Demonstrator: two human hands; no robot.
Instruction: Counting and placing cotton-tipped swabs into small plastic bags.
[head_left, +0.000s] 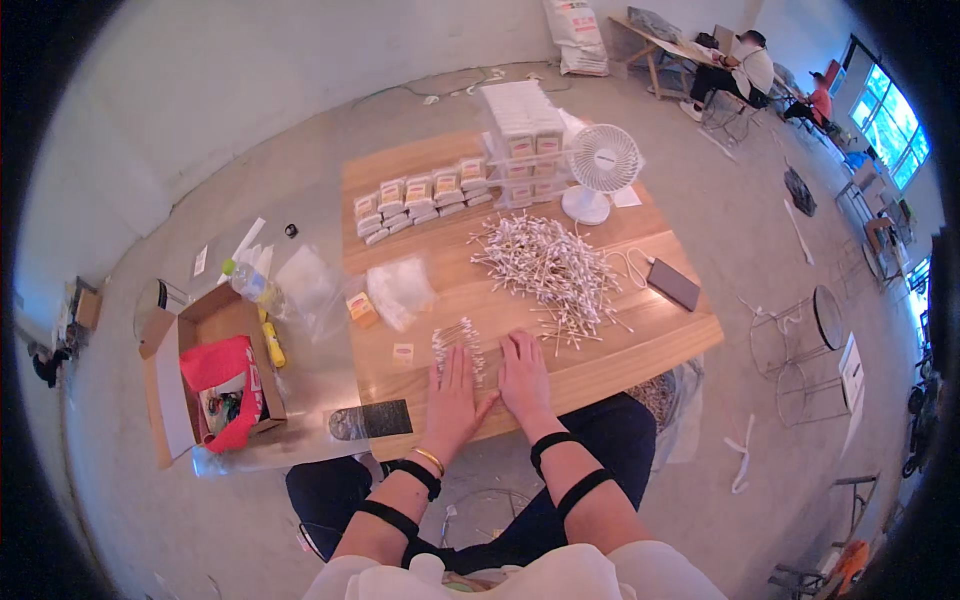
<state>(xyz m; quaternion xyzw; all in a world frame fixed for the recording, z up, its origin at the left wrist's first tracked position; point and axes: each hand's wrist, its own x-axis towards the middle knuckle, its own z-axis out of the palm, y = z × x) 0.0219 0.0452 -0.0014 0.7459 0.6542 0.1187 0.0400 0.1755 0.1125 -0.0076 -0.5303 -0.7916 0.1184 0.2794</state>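
Near the front edge of the wooden table, my left hand (pixel 455 396) lies with its fingers stretched over a small, roughly lined-up batch of cotton swabs (pixel 456 334). Just to the right, my right hand (pixel 525 378) rests on the tabletop with its fingers extended and its thumb toward the left hand. Nothing shows in its grasp. Beyond it spreads a big loose pile of cotton swabs (pixel 545 268). Left of the batch lie a small printed card (pixel 403 352), a small orange-and-white packet (pixel 362 309) and clear plastic bags (pixel 400 290).
Filled packets (pixel 420 196) stand in rows at the back, beside a tall stack of packs (pixel 522 118). A white fan (pixel 603 160) and dark power bank (pixel 673 284) are to the right. At left sits an open cardboard box (pixel 197 322) with a red bag (pixel 218 364). People sit far right.
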